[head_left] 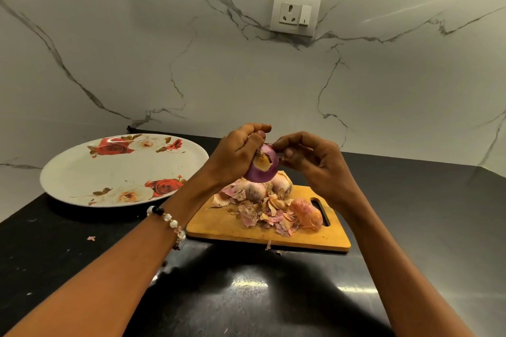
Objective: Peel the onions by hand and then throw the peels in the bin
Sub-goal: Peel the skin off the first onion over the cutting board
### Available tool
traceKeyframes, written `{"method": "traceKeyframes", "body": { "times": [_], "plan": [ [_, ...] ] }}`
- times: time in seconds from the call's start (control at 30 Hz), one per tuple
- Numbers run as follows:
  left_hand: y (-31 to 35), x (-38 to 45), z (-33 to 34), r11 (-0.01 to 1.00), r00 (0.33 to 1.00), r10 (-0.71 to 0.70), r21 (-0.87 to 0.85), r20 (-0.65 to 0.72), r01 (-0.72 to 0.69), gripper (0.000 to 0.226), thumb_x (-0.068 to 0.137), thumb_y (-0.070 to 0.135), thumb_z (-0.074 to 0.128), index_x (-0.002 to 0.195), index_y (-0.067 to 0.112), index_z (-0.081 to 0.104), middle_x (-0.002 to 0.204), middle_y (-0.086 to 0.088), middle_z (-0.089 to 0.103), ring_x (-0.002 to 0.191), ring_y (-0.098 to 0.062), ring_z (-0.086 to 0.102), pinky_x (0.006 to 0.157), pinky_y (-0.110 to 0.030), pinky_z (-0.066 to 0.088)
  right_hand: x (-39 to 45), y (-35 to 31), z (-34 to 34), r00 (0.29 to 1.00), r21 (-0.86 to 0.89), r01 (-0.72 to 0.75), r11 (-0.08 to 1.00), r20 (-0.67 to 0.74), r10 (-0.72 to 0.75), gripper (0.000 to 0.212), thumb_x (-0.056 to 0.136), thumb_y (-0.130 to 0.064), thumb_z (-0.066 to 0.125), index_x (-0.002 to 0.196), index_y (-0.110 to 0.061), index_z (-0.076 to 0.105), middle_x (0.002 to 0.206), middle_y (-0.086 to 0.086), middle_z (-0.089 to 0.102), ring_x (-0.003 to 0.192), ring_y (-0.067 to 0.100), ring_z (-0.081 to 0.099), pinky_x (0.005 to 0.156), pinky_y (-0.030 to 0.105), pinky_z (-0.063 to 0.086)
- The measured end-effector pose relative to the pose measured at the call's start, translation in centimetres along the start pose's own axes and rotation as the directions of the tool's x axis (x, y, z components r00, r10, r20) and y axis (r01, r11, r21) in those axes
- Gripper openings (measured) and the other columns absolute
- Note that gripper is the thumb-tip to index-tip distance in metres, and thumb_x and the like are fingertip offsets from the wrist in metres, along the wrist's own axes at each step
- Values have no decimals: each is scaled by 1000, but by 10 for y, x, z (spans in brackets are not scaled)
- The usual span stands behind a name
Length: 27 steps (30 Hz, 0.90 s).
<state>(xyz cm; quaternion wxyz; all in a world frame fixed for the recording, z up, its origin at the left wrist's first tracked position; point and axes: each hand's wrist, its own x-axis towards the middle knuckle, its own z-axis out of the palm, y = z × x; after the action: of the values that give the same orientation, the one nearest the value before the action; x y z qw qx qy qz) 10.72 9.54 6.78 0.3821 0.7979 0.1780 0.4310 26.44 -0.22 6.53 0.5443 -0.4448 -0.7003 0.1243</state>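
Left hand (238, 154): curled round a purple onion (262, 164), gripping it above the cutting board (269, 223); beaded bracelet (167, 220) on the wrist.
Right hand (309, 157): fingertips pinched narrow at the onion's upper right side, apparently on a bit of skin; the skin itself too small to make out.
Held onion: mostly bare and glossy purple, one tan patch facing the camera; raised just over the pile.
Unpeeled onions (269, 187): at least two on the board's far end, right under the held one, partly hidden by both hands; exact count unclear.
Peels (267, 215): heaped mid-board, papery pink and tan; an orange-tinted lump (306, 213) beside the handle slot, hard to identify.
Stray scraps: one (91, 238) on the dark counter (246, 295) left of the forearm, more just off the board's near edge.
Floral plate (117, 169): left of the board, well apart from it, sitting near the counter's left edge.
Wall socket (295, 13): on the marble backsplash, above and behind the hands.
Open room: bare counter in front of the board and to its right.
Cut off: both arms at the lower frame edge.
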Motion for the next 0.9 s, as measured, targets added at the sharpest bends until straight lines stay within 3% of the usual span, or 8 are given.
{"method": "traceKeyframes", "body": {
  "times": [0.1,0.23,0.33,0.43,0.63,0.73,0.83,0.9],
  "plan": [
    [-2,0,0,994,999,47,105,-22,-44,37,102,19,37,138,9,44,137,-6,51,117,-16,52,81,-11,48,0,3,2,1000,-115,-3,993,-29,0,26,88,-14,64,109,2,66,104,11,71,98,20,69,85,36,59],
    [-2,-2,0,977,995,91,200,-51,-79,41,101,24,41,140,11,41,124,-11,60,98,-13,59,71,-10,51,-1,5,11,998,-162,-27,986,-52,19,38,81,-28,69,111,-5,69,104,6,72,95,16,71,82,37,60],
    [-3,-5,2,971,993,100,222,-59,-85,42,100,27,42,140,13,40,118,-13,63,96,-17,63,70,-13,52,-1,6,15,996,-178,-43,983,-83,29,35,82,-23,71,113,-7,69,104,4,73,95,12,71,83,32,59],
    [-3,-6,6,965,989,127,240,-73,-106,40,101,27,39,137,12,43,123,-10,61,99,-18,63,69,-12,51,-2,6,21,993,-264,-5,964,-119,-27,32,85,-7,72,116,-4,67,102,-4,70,91,3,68,81,17,55],
    [1,-5,7,970,977,164,205,-137,-134,28,102,17,38,127,8,49,113,1,58,90,-10,60,68,-11,51,-1,6,33,967,-541,105,834,-140,-213,34,86,-14,59,115,2,68,94,15,72,78,20,67,72,15,51],
    [2,-7,6,983,978,140,138,-157,-118,26,103,15,37,125,9,50,112,4,55,93,-11,59,70,-12,51,-2,5,27,952,-450,106,887,-212,-221,26,85,-2,64,110,2,70,95,13,73,82,20,70,74,18,57],
    [3,-6,6,994,976,97,64,-194,-86,26,103,16,36,124,11,50,110,8,54,91,-7,58,70,-16,52,-3,3,20,962,-330,73,941,-224,-153,27,87,6,63,113,1,68,101,4,71,92,8,69,79,15,55],
    [3,-4,5,998,978,51,-15,-203,-55,26,103,15,35,124,10,50,112,7,53,94,-5,57,71,-12,51,-3,3,17,966,-232,32,972,-244,-90,30,89,10,58,116,-1,64,105,0,68,92,-2,67,78,12,53]
  ]
}}
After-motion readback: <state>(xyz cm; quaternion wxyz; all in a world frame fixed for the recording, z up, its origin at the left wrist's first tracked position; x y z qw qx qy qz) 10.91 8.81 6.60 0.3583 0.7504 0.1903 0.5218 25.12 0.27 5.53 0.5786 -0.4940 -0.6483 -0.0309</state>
